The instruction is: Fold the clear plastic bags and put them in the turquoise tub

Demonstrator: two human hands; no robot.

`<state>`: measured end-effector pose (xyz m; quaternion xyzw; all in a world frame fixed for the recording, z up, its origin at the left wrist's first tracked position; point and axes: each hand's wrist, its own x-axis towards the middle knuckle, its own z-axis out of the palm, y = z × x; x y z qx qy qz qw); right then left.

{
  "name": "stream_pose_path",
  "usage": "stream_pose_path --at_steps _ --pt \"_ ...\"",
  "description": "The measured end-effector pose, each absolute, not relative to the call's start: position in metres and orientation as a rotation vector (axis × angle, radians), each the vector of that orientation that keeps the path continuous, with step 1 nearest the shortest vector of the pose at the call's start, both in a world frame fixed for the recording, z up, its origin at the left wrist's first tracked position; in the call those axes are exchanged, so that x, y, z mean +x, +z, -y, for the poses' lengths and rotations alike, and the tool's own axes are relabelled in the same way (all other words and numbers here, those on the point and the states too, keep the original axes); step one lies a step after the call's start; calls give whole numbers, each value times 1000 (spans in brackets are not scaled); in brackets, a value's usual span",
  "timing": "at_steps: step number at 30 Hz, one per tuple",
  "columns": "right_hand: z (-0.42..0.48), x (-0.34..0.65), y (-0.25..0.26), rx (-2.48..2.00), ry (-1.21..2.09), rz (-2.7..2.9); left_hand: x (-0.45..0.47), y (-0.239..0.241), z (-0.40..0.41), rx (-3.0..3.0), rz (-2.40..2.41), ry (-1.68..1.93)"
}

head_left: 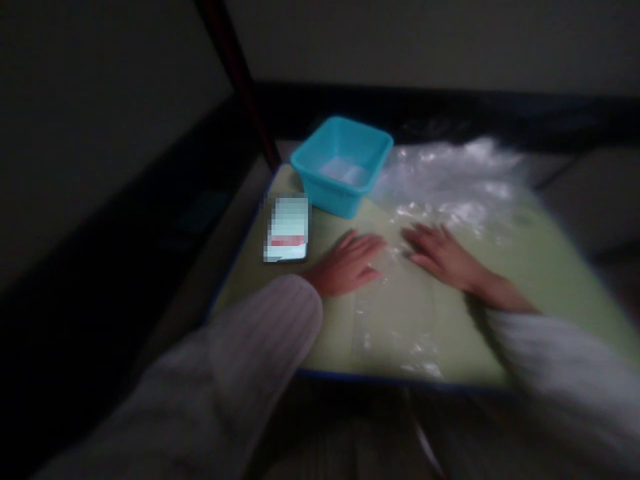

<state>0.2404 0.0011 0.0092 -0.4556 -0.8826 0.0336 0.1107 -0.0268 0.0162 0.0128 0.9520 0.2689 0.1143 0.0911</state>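
Note:
My left hand (347,263) lies flat with fingers stretched out on a pale green mat (530,267). My right hand (443,257) lies flat beside it, fingers spread, palm down. Both rest on a clear plastic sheet or bag (395,320) that lies on the mat in front of me. Neither hand grips anything. The picture is dim and blurred.
A turquoise plastic tub (343,163) stands at the mat's far left with something pale inside. A heap of clear plastic bags (450,177) lies to its right. A lit phone (286,228) lies left of my left hand. A dark post (240,73) rises behind.

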Motion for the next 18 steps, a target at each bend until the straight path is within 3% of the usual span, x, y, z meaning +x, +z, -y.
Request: stream_pose_path --at_steps 9,18 --pt "1 240 12 -1360 56 2530 -28 10 -15 2823 -874 333" --pt "41 201 31 -748 413 2770 -34 9 -18 2842 -875 292"
